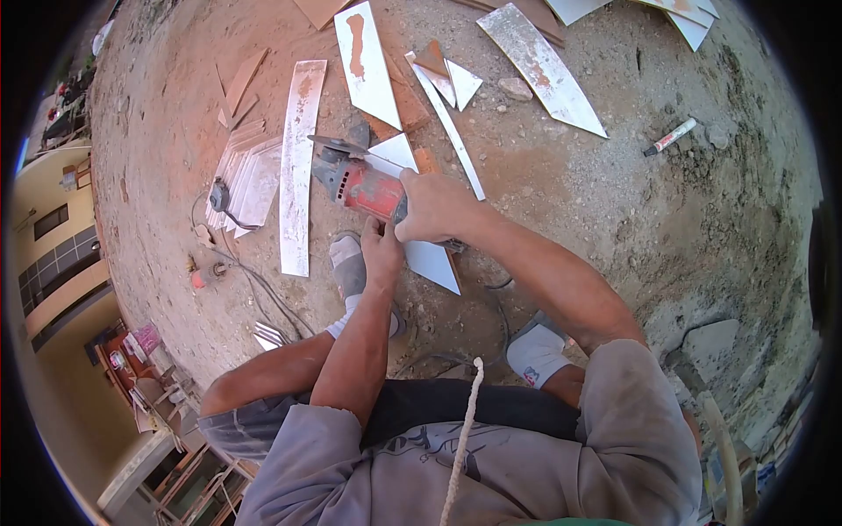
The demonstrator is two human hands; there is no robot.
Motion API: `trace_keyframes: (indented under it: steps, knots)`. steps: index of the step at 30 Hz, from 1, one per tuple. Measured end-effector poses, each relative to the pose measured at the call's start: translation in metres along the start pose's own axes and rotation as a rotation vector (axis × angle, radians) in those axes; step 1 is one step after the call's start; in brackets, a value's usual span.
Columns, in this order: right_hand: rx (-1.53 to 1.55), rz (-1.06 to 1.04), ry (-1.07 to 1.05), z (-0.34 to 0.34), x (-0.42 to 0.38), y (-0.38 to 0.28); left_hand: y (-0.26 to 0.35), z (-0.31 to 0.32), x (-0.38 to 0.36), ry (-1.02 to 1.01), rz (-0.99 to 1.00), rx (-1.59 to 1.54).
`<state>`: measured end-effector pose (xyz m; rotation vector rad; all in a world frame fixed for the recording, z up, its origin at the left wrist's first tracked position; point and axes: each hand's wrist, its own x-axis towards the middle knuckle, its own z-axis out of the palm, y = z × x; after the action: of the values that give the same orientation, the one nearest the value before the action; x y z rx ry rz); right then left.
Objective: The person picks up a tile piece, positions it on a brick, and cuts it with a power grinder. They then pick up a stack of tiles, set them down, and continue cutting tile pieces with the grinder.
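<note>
A red and grey angle grinder (373, 191) with a thin cutting disc (338, 144) lies sideways between my hands above the ground. My right hand (437, 207) is wrapped round its rear body. Against the grinder's lower side, the bent fingers of my left hand (383, 252) are closed, close to my right thumb; the fingertips are partly hidden. Beneath the tool is a white tile (431, 268), its middle covered by the grinder and my hands. The disc points away from me, to the left, near a long white tile strip (303, 167).
Stacked tiles (254, 175) sit at left, with a dusty round device (218, 195) on them. Cables (263, 285) run near a red tool (208, 275). Cut white tiles (368, 66) and a larger piece (545, 70) lie ahead. At right is a marker (674, 137).
</note>
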<state>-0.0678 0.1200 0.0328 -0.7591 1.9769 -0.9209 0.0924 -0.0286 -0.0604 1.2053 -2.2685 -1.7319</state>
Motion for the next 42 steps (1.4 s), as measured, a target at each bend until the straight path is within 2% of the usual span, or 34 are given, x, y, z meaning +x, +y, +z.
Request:
trace_keyframes:
  steps: [8, 10, 13, 19, 25, 29, 31, 42]
  knots:
    - [-0.028, 0.059, -0.002, 0.007, 0.008, -0.003, 0.002, 0.003, 0.002, 0.016, 0.063, -0.019]
    - [-0.039, 0.06, 0.004, 0.01, 0.009, -0.001, 0.003, 0.001, 0.003, 0.009, 0.015, 0.086]
    - [-0.059, 0.057, 0.02, 0.012, 0.009, 0.002, 0.003, 0.0, 0.004, -0.026, 0.024, 0.012]
    - [-0.076, 0.061, 0.018, 0.014, 0.008, 0.0, 0.015, 0.002, -0.001, 0.003, 0.026, 0.058]
    - [-0.091, 0.077, 0.023, 0.016, 0.004, -0.002, -0.002, 0.001, 0.003, -0.036, 0.051, -0.088]
    - [-0.086, 0.064, 0.012, 0.016, 0.003, -0.004, -0.007, -0.001, 0.006, -0.064, 0.075, -0.03]
    - [-0.082, 0.061, 0.015, 0.016, 0.004, -0.004, -0.007, 0.002, 0.005, -0.049, 0.086, -0.128]
    - [-0.078, 0.058, 0.02, 0.019, 0.005, -0.003, -0.001, 0.001, 0.005, -0.067, 0.114, -0.063]
